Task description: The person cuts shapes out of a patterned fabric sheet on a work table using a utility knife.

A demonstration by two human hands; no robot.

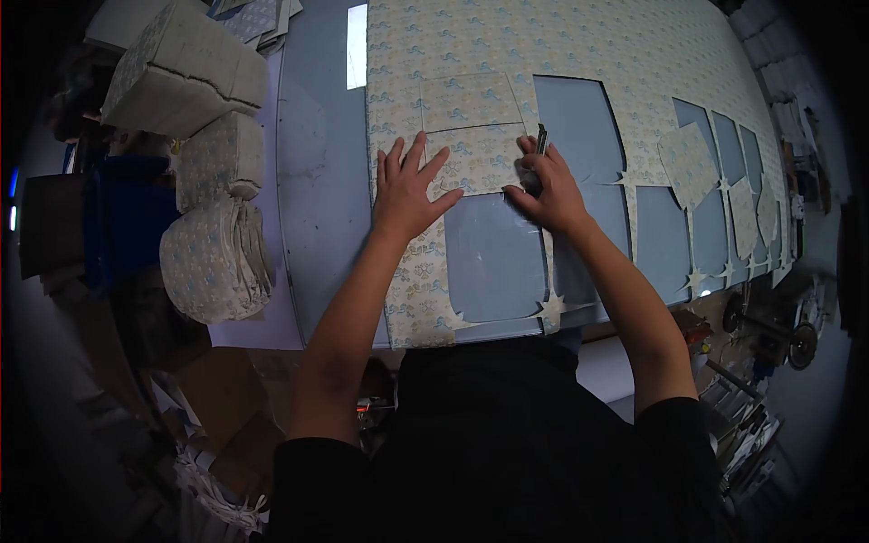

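Patterned cream fabric (453, 45) lies spread over a grey table, with several pieces cut out of it. My left hand (410, 188) rests on the fabric with its fingers spread, holding nothing. At the right edge of a panel (475, 158), my right hand (550, 185) has its fingers wrapped round a dark cutter (541, 138), its tip pointing away from me. A clear template (469, 98) seems to lie on the fabric beyond the hands. Below them, a cut-out opening (493, 253) shows the grey surface.
Stacks of cut patterned pieces (213, 258) stand along the left side, below a larger block (186, 72). A blue bin (136, 213) is farther left. Loose cut pieces (690, 165) lie over openings at the right. The table's near edge runs just before my body.
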